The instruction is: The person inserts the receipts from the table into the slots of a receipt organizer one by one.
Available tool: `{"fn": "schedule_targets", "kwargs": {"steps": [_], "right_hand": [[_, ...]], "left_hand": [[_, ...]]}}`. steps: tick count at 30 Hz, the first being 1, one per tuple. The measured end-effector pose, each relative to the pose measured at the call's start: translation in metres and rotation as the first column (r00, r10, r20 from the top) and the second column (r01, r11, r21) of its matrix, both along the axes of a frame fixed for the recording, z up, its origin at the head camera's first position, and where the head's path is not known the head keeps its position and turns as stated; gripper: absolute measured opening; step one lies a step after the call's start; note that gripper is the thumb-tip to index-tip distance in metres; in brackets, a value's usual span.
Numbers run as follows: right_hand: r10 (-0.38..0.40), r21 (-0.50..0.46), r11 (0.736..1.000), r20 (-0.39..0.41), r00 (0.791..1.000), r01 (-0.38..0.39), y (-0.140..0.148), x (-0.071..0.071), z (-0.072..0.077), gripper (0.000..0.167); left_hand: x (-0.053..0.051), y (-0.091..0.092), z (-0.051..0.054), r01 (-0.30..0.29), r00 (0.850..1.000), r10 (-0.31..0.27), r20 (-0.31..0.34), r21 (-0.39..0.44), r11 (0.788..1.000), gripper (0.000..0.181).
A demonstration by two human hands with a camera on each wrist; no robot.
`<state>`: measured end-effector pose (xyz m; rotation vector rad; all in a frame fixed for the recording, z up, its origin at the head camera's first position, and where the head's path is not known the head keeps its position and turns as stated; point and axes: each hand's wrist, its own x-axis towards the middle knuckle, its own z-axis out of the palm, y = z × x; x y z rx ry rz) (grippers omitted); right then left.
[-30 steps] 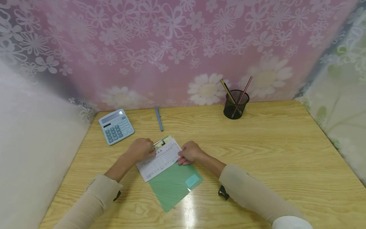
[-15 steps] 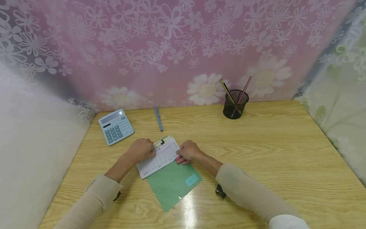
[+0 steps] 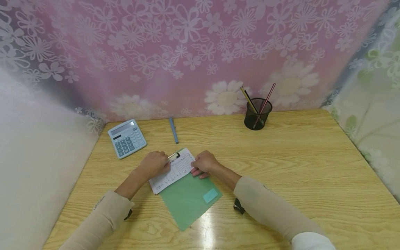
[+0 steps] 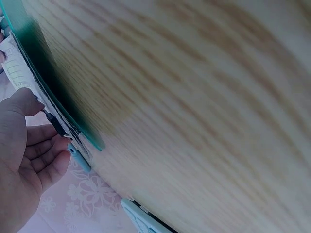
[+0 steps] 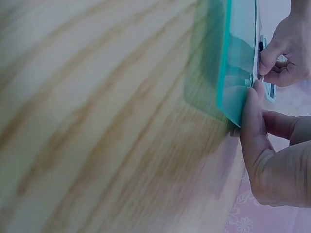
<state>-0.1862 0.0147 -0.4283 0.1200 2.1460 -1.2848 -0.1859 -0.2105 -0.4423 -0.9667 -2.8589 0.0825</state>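
Note:
A green translucent clip folder [image 3: 184, 205] lies tilted on the table, with a light blue label near its right corner. White printed forms [image 3: 173, 175] cover its upper part. The metal clip [image 3: 175, 156] at the folder's top edge is partly hidden by my left hand [image 3: 154, 164]. That hand pinches the clip, thumb above and fingers below, as the left wrist view shows at the black clip lever [image 4: 55, 124]. My right hand [image 3: 204, 164] pinches the forms at their right edge, its fingertips [image 5: 251, 94] beside the folder.
A light blue calculator [image 3: 127, 138] lies at the left, a blue pen [image 3: 173, 130] behind the folder. At the back right stands a black mesh pen cup [image 3: 257, 116] holding several writing tools. A floral curtain [image 3: 187, 69] hangs behind the wooden table [image 3: 297, 163].
The white form has slid up toward the clip with my right hand and now covers the yellowish paper seen there earlier. My left hand has stayed at the clip.

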Motion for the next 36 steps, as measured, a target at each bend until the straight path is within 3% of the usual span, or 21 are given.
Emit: {"fn": "schedule_targets", "kwargs": {"steps": [23, 28, 32, 36], "right_hand": [[0.009, 0.009, 1.0, 0.007, 1.0, -0.009, -0.006, -0.007, 0.0, 0.009], [0.005, 0.018, 1.0, 0.003, 1.0, -0.005, -0.007, -0.008, -0.001, 0.017], [0.035, 0.087, 0.996, -0.064, 0.997, -0.03, -0.007, -0.009, -0.002, 0.019], [0.15, 0.22, 0.969, -0.157, 0.976, -0.114, -0.004, -0.011, -0.003, 0.019]], "left_hand": [[0.0, 0.001, 0.002, -0.04, 0.997, 0.041, 0.058, -0.019, 0.999, 0.024], [0.0, 0.0, 0.003, -0.051, 0.997, 0.051, 0.065, -0.012, 0.999, 0.026], [0.001, 0.0, 0.003, -0.055, 0.997, 0.056, 0.055, -0.025, 0.998, 0.027], [0.001, 0.002, 0.004, -0.068, 0.996, 0.07, 0.047, -0.035, 0.997, 0.028]]}}
